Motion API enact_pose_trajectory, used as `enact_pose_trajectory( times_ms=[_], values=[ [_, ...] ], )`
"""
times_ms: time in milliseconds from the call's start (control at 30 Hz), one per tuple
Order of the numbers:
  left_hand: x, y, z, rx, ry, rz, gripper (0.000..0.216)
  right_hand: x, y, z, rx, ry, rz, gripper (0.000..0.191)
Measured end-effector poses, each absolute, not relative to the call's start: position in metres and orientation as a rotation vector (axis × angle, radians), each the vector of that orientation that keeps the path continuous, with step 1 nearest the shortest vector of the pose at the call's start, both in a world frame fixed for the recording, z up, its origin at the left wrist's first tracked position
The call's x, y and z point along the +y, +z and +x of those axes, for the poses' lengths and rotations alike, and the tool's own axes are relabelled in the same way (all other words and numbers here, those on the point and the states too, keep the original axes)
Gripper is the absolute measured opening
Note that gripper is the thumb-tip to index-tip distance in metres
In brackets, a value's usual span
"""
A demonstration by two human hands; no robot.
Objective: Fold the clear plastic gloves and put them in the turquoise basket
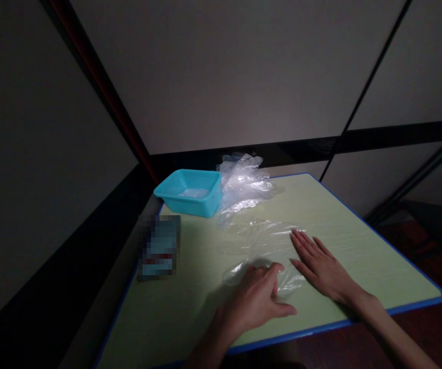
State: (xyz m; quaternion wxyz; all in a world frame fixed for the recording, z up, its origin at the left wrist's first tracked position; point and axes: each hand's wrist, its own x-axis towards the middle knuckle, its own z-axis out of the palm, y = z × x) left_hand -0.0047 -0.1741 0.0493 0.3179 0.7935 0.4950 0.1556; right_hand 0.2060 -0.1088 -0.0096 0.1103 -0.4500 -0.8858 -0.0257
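A thin, clear disposable plastic glove [269, 238] lies spread on the table in front of me, its outline hard to make out. My right hand [321, 269] rests flat at its right edge, fingers stretched out. Over the near part of the film, my left hand [257, 297] is curved, with thumb and forefinger apart and nothing visible between them. Its other fingertips are partly hidden. Behind the glove, a loose heap of similar clear plastic gloves [244, 182] is piled up.
A turquoise plastic basket [194, 200] with something whitish inside stands at the back left, against the heap. A blurred-out flat rectangular item [161, 248] lies by the left edge. The pale yellow-green table [352, 241] has a blue rim and meets panelled walls behind.
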Motion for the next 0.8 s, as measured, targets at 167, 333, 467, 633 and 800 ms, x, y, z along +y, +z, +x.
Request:
enact_pose_trajectory(
  times_ms=[167, 333, 467, 633, 800],
  values=[
    [-0.193, 0.044, -0.030, 1.377, 0.392, 2.025, 0.043, -0.110, -0.008, 0.205, -2.626, -0.097, -1.345, 0.061],
    [-0.213, 0.043, -0.041, 1.363, 0.444, 2.039, 0.030, -0.109, -0.010, 0.205, -2.606, -0.113, -1.356, 0.062],
    [-0.217, 0.049, -0.035, 1.374, 0.435, 2.052, 0.015, -0.109, -0.011, 0.206, -2.580, -0.080, -1.341, 0.064],
    [-0.202, 0.044, -0.008, 1.736, 0.573, 2.062, 0.016, -0.110, -0.010, 0.206, -2.579, -0.077, -1.339, 0.065],
    [-0.195, 0.018, 0.007, 1.896, 0.486, 2.348, 0.060, -0.109, -0.009, 0.206, -2.573, -0.067, -1.331, 0.064]
  ],
)
